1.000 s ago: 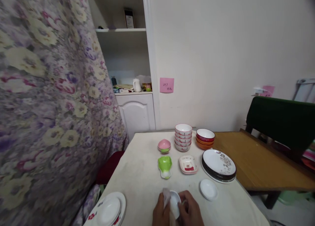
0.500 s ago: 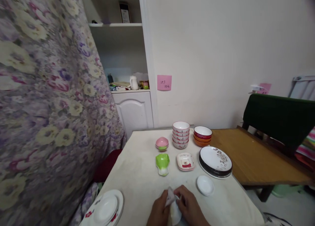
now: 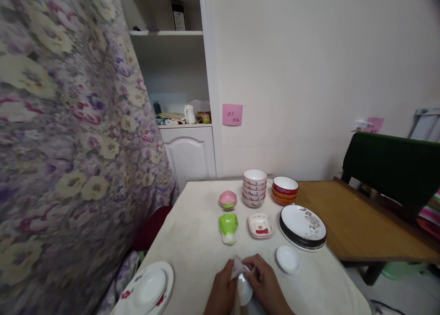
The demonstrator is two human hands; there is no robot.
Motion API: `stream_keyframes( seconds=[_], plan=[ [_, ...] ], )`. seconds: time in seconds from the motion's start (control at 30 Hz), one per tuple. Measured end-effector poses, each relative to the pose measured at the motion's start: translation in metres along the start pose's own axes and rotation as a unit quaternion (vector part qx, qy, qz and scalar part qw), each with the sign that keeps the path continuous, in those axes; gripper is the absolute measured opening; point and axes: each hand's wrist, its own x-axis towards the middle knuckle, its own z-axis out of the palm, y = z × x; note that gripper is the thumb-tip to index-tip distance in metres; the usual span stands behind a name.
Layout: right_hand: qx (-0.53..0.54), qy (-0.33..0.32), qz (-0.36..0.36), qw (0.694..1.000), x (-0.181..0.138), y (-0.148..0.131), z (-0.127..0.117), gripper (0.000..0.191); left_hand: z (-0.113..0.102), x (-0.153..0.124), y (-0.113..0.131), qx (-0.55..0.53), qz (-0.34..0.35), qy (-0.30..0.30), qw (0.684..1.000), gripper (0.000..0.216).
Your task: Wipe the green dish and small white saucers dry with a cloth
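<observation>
At the table's near edge, my left hand (image 3: 222, 288) is closed round a pale cloth (image 3: 237, 265) that sticks up between the fingers and hangs down below. My right hand (image 3: 264, 282) grips the rim of a small white dish (image 3: 244, 293), with part of the cloth against it. The hands partly cover both things. Right of them lies a small white plate (image 3: 288, 259). Beyond stand a green cabbage-shaped dish (image 3: 228, 228) and square dishes with a red pattern (image 3: 260, 225).
At the back are pink dishes (image 3: 228, 199), stacked patterned bowls (image 3: 254, 187) and red and orange bowls (image 3: 285, 190). Dark-edged plates (image 3: 302, 223) are stacked at right, white plates (image 3: 149, 287) at front left. A floral curtain (image 3: 85, 145) hangs left; a brown bench (image 3: 350, 219) adjoins the table.
My hands have shifted slightly upward, and the white dish has turned so more of its glossy surface shows. The whole view has moved a little; the other dishes stay in place.
</observation>
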Motion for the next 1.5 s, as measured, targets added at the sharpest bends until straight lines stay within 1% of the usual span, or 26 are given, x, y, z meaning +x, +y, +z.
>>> stream_keyframes(
  seconds=[0.07, 0.13, 0.2, 0.27, 0.33, 0.4, 0.43, 0.47, 0.5, 0.53, 0.6, 0.7, 0.8, 0.83, 0.87, 0.9, 0.93, 0.97, 1.0, 1.03, 1.1, 1.17, 1.23, 1.33, 1.4, 1.5],
  plan=[
    [0.018, 0.032, 0.033, 0.999, -0.004, 0.001, 0.005, 0.016, 0.003, 0.0, 0.0, -0.03, -0.028, 0.045, 0.998, 0.029],
    [0.038, 0.043, 0.047, 0.997, -0.009, 0.002, 0.01, 0.016, 0.007, -0.001, -0.002, -0.085, -0.05, 0.061, 0.993, 0.026],
    [0.046, 0.041, 0.041, 0.997, -0.011, 0.004, 0.011, 0.016, 0.01, -0.003, -0.001, -0.166, -0.067, 0.034, 0.983, 0.029],
    [0.038, 0.039, 0.035, 0.998, -0.01, 0.004, 0.008, 0.013, 0.009, -0.006, 0.006, -0.264, -0.085, -0.005, 0.961, 0.037],
    [0.025, 0.036, 0.033, 0.999, -0.006, 0.005, 0.005, 0.01, 0.008, -0.011, 0.016, -0.367, -0.104, -0.054, 0.923, 0.042],
    [0.018, 0.038, 0.039, 0.998, -0.002, 0.005, 0.002, 0.007, 0.006, -0.015, 0.027, -0.453, -0.125, -0.086, 0.878, 0.041],
    [0.016, 0.04, 0.043, 0.998, 0.0, 0.005, 0.002, 0.006, 0.006, -0.017, 0.031, -0.479, -0.13, -0.092, 0.863, 0.041],
    [0.014, 0.044, 0.046, 0.998, 0.001, 0.005, 0.002, 0.005, 0.006, -0.019, 0.033, -0.488, -0.133, -0.092, 0.858, 0.041],
    [0.009, 0.049, 0.047, 0.998, 0.001, 0.005, 0.002, 0.006, 0.006, -0.019, 0.033, -0.483, -0.133, -0.089, 0.861, 0.043],
    [0.002, 0.055, 0.046, 0.997, 0.001, 0.005, 0.002, 0.007, 0.006, -0.019, 0.031, -0.465, -0.131, -0.081, 0.872, 0.046],
    [-0.019, 0.068, 0.04, 0.997, -0.001, 0.003, 0.003, 0.01, 0.007, -0.016, 0.021, -0.393, -0.134, -0.05, 0.908, 0.053],
    [-0.062, 0.086, 0.036, 0.994, -0.005, 0.002, 0.003, 0.012, 0.006, -0.011, 0.004, -0.244, -0.133, 0.041, 0.96, 0.057],
    [-0.098, 0.103, 0.037, 0.989, -0.007, 0.006, 0.003, 0.011, 0.003, -0.011, -0.007, -0.131, -0.125, 0.121, 0.976, 0.058],
    [-0.099, 0.102, 0.038, 0.989, -0.007, 0.009, 0.005, 0.011, 0.003, -0.012, -0.011, -0.092, -0.106, 0.143, 0.98, 0.057],
    [-0.093, 0.098, 0.041, 0.99, -0.008, 0.013, 0.006, 0.011, 0.004, -0.012, -0.017, -0.041, -0.062, 0.15, 0.986, 0.054],
    [-0.079, 0.094, 0.043, 0.991, -0.008, 0.017, 0.008, 0.011, 0.005, -0.012, -0.025, 0.023, 0.009, 0.141, 0.99, 0.051],
    [-0.058, 0.095, 0.046, 0.993, -0.007, 0.021, 0.01, 0.011, 0.008, -0.011, -0.034, 0.098, 0.1, 0.122, 0.983, 0.049],
    [-0.035, 0.101, 0.048, 0.993, -0.007, 0.024, 0.011, 0.012, 0.011, -0.01, -0.045, 0.182, 0.207, 0.075, 0.958, 0.048],
    [-0.013, 0.11, 0.049, 0.993, -0.006, 0.027, 0.013, 0.012, 0.016, -0.008, -0.056, 0.259, 0.293, 0.051, 0.919, 0.048],
    [0.005, 0.121, 0.05, 0.991, -0.006, 0.029, 0.013, 0.012, 0.02, -0.005, -0.067, 0.322, 0.351, 0.041, 0.878, 0.049],
    [0.023, 0.132, 0.052, 0.99, -0.004, 0.031, 0.013, 0.008, 0.028, 0.0, -0.083, 0.42, 0.403, 0.039, 0.812, 0.045],
    [0.026, 0.128, 0.053, 0.99, -0.002, 0.032, 0.012, 0.006, 0.032, 0.003, -0.088, 0.469, 0.416, 0.038, 0.779, 0.039],
    [0.029, 0.122, 0.055, 0.991, 0.0, 0.032, 0.011, 0.007, 0.03, 0.004, -0.083, 0.476, 0.426, 0.028, 0.769, 0.035],
    [0.03, 0.117, 0.061, 0.991, 0.001, 0.033, 0.01, 0.008, 0.023, 0.002, -0.069, 0.467, 0.398, -0.015, 0.79, 0.044],
    [0.028, 0.119, 0.064, 0.99, 0.001, 0.034, 0.01, 0.008, 0.021, 0.0, -0.064, 0.47, 0.344, -0.048, 0.811, 0.048],
    [0.029, 0.116, 0.065, 0.991, 0.001, 0.034, 0.011, 0.007, 0.029, 0.0, -0.061, 0.479, 0.26, -0.078, 0.835, 0.038]
  ],
)
